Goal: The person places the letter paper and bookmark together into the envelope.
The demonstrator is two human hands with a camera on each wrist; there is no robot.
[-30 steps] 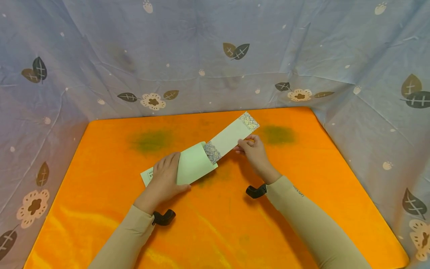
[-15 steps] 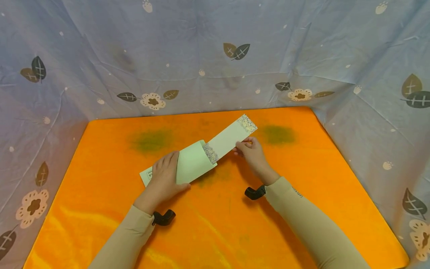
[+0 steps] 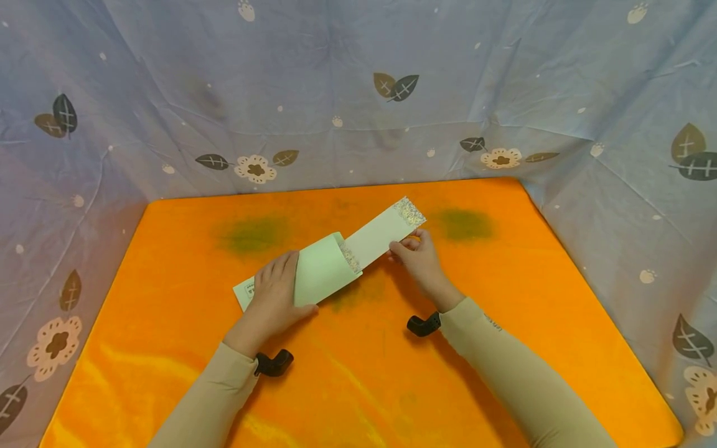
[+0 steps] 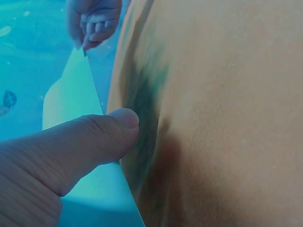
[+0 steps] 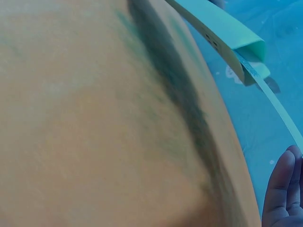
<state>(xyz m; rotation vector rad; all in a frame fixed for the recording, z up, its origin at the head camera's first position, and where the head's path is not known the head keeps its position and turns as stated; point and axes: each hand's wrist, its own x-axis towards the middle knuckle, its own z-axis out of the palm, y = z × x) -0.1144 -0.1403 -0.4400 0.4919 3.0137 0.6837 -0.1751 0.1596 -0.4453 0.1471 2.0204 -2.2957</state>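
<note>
A pale green paper sleeve [image 3: 322, 270] slants across the middle of the table in the head view, its mouth facing up and right. My left hand [image 3: 274, 289] grips it, fingers over the top and thumb along the near edge. Out of the mouth sticks a long pale card [image 3: 376, 239] with lacy, speckled bands at its ends; the lower band is partly inside. My right hand [image 3: 417, 258] pinches the card's near edge close to its outer end. In the right wrist view, the sleeve [image 5: 227, 23] gapes around the thin card [image 5: 279, 111].
An orange cloth [image 3: 358, 386] with dark greenish patches covers the table. Blue-grey curtains [image 3: 336, 74] with leaf and flower prints stand around the back and both sides. Black wrist mounts [image 3: 274, 362] stick out from both cuffs.
My right hand has moved down and left with the card, which now sits deeper in the sleeve. The left hand and the sleeve have barely shifted.
</note>
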